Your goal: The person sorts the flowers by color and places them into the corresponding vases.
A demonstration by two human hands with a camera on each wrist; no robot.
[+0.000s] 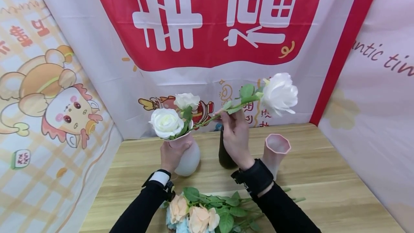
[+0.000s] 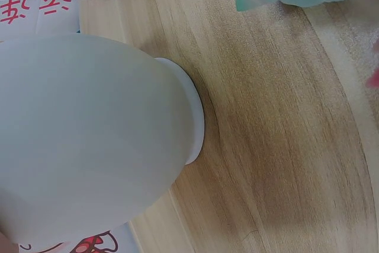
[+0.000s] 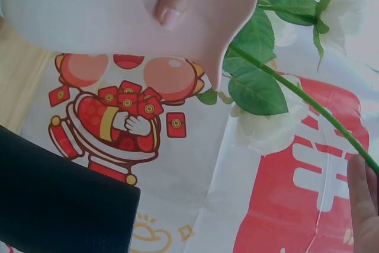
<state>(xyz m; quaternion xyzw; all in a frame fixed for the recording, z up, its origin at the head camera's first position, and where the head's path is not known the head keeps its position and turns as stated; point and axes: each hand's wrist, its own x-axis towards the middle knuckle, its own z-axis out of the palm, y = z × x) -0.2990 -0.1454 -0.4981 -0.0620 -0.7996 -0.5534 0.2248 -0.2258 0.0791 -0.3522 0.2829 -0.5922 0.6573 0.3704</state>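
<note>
A white-and-pink vase (image 1: pixel 190 159) stands on the table, and my left hand (image 1: pixel 172 156) grips it round the neck with the thumb across its side. Two white roses, one in front (image 1: pixel 166 122) and one behind (image 1: pixel 187 101), rest in its mouth. My right hand (image 1: pixel 237 138) pinches the stem of another white rose (image 1: pixel 280 94), whose bloom points up to the right. That stem (image 3: pixel 323 114) slants down to the vase's mouth in the right wrist view; its lower end is hidden there. The left wrist view shows mostly the vase's pale body (image 2: pixel 89 134).
Behind my right hand stands a black vase (image 1: pixel 225 155). To its right is a pink fluted vase (image 1: pixel 276 149), partly hidden by my wrist. Peach roses (image 1: pixel 199 218) and blue flowers lie with green stems along the table's near side. Printed cloths hang round the table (image 1: pixel 326 175).
</note>
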